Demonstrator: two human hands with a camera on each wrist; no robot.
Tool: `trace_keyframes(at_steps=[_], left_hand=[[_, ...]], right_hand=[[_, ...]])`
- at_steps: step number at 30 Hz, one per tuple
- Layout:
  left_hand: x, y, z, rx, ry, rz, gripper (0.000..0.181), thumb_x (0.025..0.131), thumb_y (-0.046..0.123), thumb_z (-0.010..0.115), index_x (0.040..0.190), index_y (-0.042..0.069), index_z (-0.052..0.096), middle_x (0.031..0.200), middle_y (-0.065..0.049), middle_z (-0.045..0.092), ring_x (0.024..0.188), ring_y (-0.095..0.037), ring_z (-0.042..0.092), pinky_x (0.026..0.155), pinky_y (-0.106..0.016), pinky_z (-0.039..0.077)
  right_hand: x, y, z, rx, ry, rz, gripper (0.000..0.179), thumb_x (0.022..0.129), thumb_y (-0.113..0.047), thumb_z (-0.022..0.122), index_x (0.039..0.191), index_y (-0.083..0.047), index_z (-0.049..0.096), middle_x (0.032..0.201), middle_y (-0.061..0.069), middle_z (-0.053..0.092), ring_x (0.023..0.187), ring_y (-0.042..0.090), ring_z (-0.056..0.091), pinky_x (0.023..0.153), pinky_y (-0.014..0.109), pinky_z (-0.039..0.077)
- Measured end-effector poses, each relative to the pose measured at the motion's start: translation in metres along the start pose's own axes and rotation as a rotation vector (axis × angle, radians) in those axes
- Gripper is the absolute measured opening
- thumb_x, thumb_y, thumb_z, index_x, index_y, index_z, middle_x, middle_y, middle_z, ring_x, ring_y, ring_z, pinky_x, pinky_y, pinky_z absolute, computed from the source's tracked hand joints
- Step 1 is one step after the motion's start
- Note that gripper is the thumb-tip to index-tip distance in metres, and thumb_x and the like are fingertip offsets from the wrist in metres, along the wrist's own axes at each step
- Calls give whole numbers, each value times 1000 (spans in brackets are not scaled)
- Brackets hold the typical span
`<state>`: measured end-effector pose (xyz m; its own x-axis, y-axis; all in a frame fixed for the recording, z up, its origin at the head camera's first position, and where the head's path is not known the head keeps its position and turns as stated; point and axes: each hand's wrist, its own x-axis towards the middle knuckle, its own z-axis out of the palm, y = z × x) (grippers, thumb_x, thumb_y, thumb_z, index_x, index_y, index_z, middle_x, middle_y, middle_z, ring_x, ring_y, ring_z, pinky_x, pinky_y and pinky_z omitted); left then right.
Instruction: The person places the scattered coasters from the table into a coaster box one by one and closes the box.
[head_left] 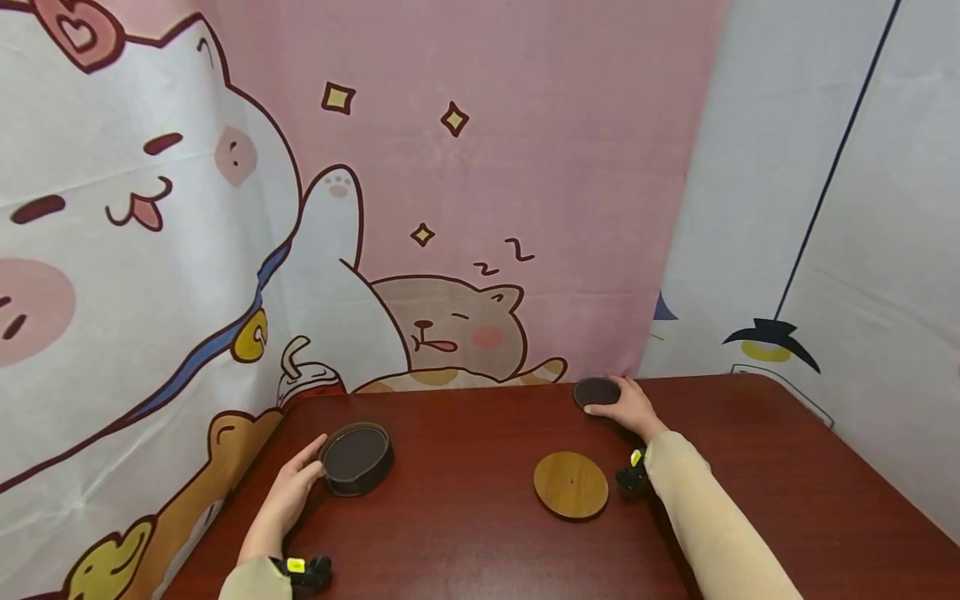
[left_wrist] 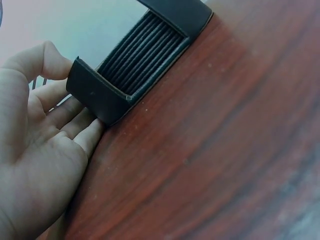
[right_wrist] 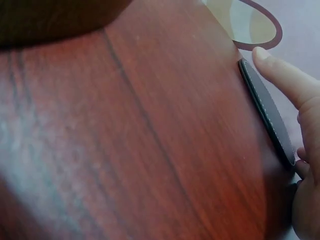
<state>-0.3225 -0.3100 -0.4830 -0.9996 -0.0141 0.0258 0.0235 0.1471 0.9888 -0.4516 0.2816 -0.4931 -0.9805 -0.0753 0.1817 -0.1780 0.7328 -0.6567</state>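
Note:
At the left of the table, my left hand (head_left: 291,490) holds the side of a round black coaster holder (head_left: 358,483). The left wrist view shows the thumb at the rim of the holder (left_wrist: 95,95) and the other fingers against its outer wall. Several thin black coasters (left_wrist: 142,52) lie stacked inside, visible through a gap in the wall. Near the far edge, my right hand (head_left: 634,408) grips a single round black coaster (head_left: 595,392) by its edge. In the right wrist view that coaster (right_wrist: 267,115) has a stitched rim; whether it touches the table is unclear.
A round wooden disc (head_left: 572,485) with a small dark mark at its centre lies on the reddish-brown table (head_left: 465,542), nearer than the right hand. Behind the table's far edge hangs a pink and white cartoon cloth (head_left: 570,208). Each wrist carries a small black device.

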Motion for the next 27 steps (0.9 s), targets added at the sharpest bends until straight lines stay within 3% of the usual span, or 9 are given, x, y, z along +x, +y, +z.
trace_keyframes(at_steps=[9,27], left_hand=[[1,-1,0,15,14,20,66,89,0,45,152,2,27,155,-16,23,128,-13,30,87,-9,34],[1,1,-1,-4,-6,20,66,89,-3,43,152,2,26,156,-14,21,137,-22,20,87,-8,32]], right_hand=[[4,2,4,-93,-15,-6,110,70,-57,77,147,7,30,146,37,28,134,55,21,104,66,20],[0,0,6,-158,6,5,95,73,-55,75,140,6,45,144,35,33,132,53,27,106,65,15]])
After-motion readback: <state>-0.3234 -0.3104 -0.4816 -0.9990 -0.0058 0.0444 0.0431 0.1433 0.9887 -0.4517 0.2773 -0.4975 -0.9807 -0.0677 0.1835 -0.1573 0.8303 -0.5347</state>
